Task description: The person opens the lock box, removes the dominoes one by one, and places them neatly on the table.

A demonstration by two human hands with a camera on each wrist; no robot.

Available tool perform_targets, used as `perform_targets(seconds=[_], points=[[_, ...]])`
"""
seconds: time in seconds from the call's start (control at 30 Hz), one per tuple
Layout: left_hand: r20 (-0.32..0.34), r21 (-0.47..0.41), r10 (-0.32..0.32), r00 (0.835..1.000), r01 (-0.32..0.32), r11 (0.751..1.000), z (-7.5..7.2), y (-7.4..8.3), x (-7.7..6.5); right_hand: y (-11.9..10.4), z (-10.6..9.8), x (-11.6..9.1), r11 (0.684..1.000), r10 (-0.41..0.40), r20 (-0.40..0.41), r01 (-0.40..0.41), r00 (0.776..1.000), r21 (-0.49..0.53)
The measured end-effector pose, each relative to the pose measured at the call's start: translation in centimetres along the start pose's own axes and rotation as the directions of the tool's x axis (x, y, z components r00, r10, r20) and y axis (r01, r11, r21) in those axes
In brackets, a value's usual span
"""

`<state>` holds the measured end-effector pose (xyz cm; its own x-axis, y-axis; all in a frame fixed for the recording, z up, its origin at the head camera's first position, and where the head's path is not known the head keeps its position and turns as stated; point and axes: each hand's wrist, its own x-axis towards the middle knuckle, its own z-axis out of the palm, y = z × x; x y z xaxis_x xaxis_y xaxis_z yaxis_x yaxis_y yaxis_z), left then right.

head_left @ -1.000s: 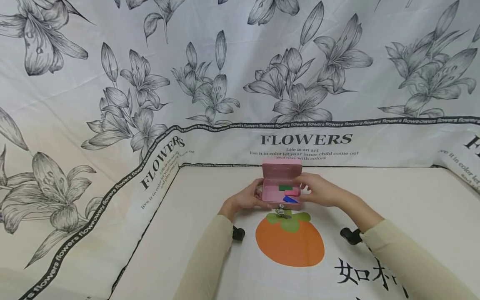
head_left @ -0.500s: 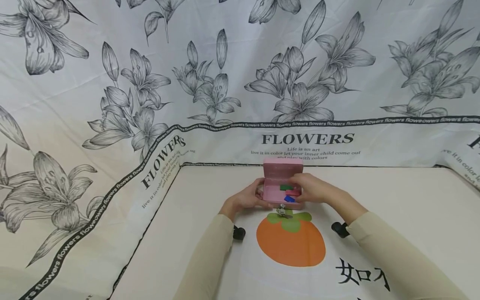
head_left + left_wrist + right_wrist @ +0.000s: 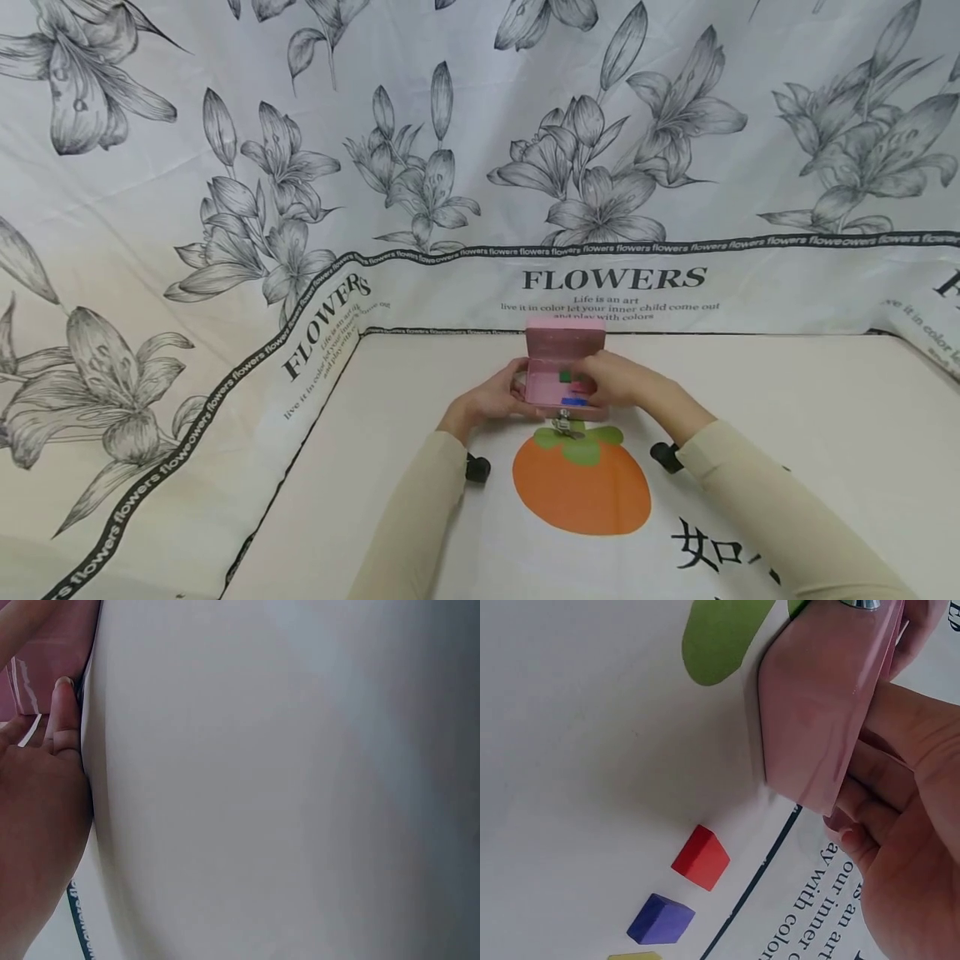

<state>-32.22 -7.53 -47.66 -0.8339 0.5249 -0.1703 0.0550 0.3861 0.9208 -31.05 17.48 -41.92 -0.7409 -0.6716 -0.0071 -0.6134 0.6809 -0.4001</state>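
A pink box (image 3: 547, 387) stands with its lid raised at the far side of the table, a metal latch (image 3: 562, 422) on its front. My left hand (image 3: 491, 396) grips its left side, thumb near the front; the left wrist view shows fingers (image 3: 65, 712) against the pink wall. My right hand (image 3: 618, 379) reaches over the right wall into the box. Inside lie a green block (image 3: 566, 377), a reddish block (image 3: 579, 387) and a blue block (image 3: 574, 402), partly covered by that hand. Whether its hidden fingertips pinch a block does not show.
In the right wrist view, a red block (image 3: 702, 859), a purple block (image 3: 661, 919) and part of a yellow block (image 3: 634, 956) lie on the table beside the box. A printed persimmon (image 3: 581, 487) marks the cloth before it. A flowered curtain (image 3: 450, 167) hangs behind.
My right hand has moved left, from the box's right edge farther into it, covering more of the blocks. The blue block has turned from slanted to level. My left hand stays put.
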Motion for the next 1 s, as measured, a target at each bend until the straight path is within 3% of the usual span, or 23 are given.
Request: perform_targets(seconds=[0.67, 1.0], points=[[-0.016, 0.022, 0.000, 1.000, 0.001, 1.000, 0.0, 0.0, -0.1, 0.9, 0.8, 0.0, 0.998, -0.024, -0.017, 0.025, 1.000, 0.050], [-0.018, 0.012, -0.008, 1.000, 0.009, 1.000, 0.1, -0.1, 0.0, 0.5, 1.2, 0.4, 1.000, -0.003, -0.036, 0.002, 0.999, -0.004]])
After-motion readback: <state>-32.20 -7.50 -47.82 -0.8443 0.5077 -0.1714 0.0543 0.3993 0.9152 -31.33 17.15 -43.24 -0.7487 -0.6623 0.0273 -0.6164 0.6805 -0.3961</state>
